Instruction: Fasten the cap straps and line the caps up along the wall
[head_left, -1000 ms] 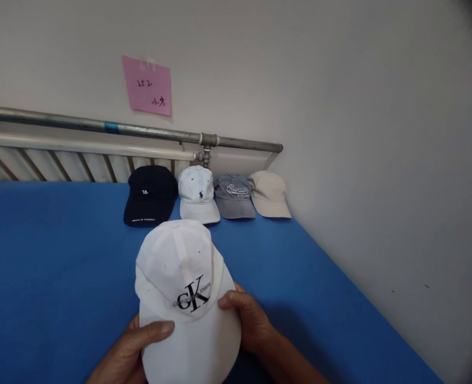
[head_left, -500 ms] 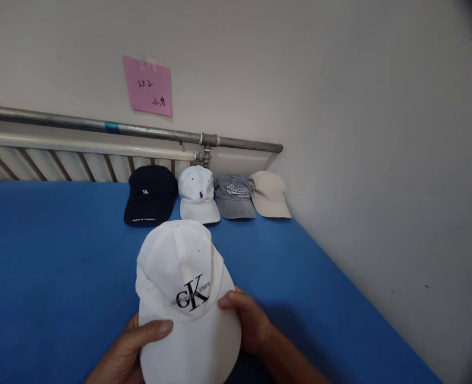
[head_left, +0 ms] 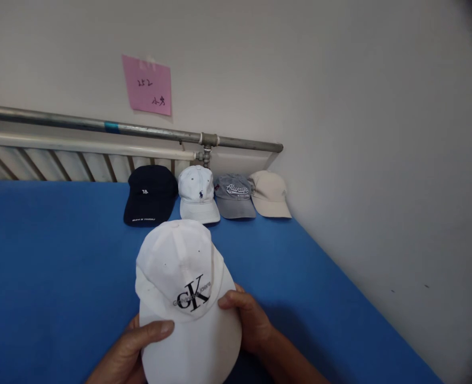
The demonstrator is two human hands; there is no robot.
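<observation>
A white baseball cap [head_left: 191, 341] with black letters on its front is held up near me, brim toward me. My left hand [head_left: 129, 346] grips the brim's left side, thumb on top and fingers hidden underneath. On the opposite side, my right hand [head_left: 249, 317] pinches the brim close to the crown, its thumb also on top. Behind it, a black cap [head_left: 151, 194], a pale cap with a small dark emblem [head_left: 198, 193], a grey cap with white lettering [head_left: 236, 196] and a beige cap [head_left: 271, 194] stand in a row.
The caps rest on a blue-covered surface [head_left: 60, 266] that meets a wall on the right. Along the back run a metal pipe [head_left: 151, 131] and a white radiator [head_left: 60, 160]. A pink paper note [head_left: 148, 85] is stuck on the wall above.
</observation>
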